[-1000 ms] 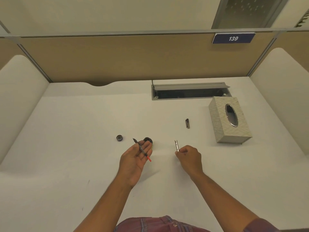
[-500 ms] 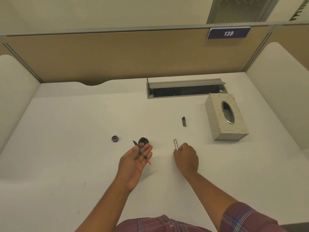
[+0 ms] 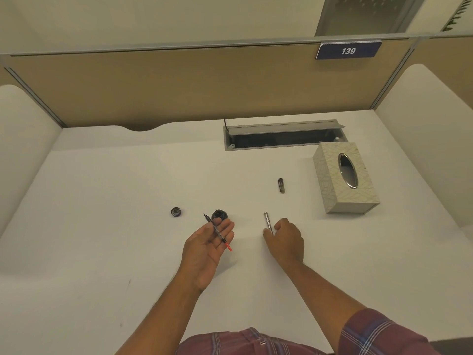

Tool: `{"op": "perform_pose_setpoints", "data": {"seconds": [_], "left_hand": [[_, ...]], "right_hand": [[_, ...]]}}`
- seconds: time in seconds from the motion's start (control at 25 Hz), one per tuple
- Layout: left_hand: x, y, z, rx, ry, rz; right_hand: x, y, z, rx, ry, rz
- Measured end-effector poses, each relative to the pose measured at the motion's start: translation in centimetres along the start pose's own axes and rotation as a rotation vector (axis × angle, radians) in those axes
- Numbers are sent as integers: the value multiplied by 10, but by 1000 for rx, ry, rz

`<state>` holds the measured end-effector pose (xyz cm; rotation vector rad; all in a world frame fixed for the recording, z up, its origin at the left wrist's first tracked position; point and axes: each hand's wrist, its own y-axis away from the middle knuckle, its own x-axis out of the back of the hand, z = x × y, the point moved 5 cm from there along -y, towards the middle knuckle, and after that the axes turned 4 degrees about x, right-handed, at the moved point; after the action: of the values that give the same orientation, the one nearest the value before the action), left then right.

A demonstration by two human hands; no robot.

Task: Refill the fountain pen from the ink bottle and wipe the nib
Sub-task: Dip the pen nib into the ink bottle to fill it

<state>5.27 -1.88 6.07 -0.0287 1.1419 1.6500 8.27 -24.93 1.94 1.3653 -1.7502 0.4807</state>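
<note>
Your bottle [image 3: 219, 214] stands open, its lid [image 3: 176, 211] off to the left. The nib section [image 3: 217, 230] lies across your upturned left hand [image 3: 207, 242], pinned under the thumb, with the nib just beside the bottle. Your right hand [image 3: 286, 237] curls over the near end of the barrel [image 3: 267, 220] on the desk [image 3: 128, 201], gripping or only touching I cannot tell; filling is unclear, and wiping, barrel and cap [image 3: 281, 185] look left to do.

desk [image 3: 102, 226], bottle [image 3: 219, 214], lid [image 3: 175, 211], cap [image 3: 281, 185], barrel [image 3: 267, 220], tissue box [image 3: 332, 193]
</note>
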Motion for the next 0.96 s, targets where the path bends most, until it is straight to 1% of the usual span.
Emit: {"op": "perform_pose_setpoints", "data": {"seconds": [0.24, 0.36, 0.44, 0.52, 0.56, 0.64, 0.8, 0.96], "left_hand": [[0, -1, 0, 2, 3, -1], [-1, 0, 0, 2, 14, -7], [-2, 1, 0, 3, 14, -10], [-3, 1, 0, 5, 14, -15], [-3, 2, -1, 5, 15, -18], [-4, 2, -1, 4, 15, -19], [-5, 3, -4, 4, 9, -17], [-6, 5, -5, 5, -5, -32]], "right_hand": [[-2, -2, 6, -23, -69, -1], [-2, -7, 17, -77, -272, 14], [5, -6, 24, -142, -414, 68], [16, 0, 22, -161, -494, 143], [21, 5, 17, -150, -525, 150], [24, 21, -2, -95, -574, 69], [16, 57, -41, 48, -543, -229], [8, 82, -64, 66, -520, -408]]}}
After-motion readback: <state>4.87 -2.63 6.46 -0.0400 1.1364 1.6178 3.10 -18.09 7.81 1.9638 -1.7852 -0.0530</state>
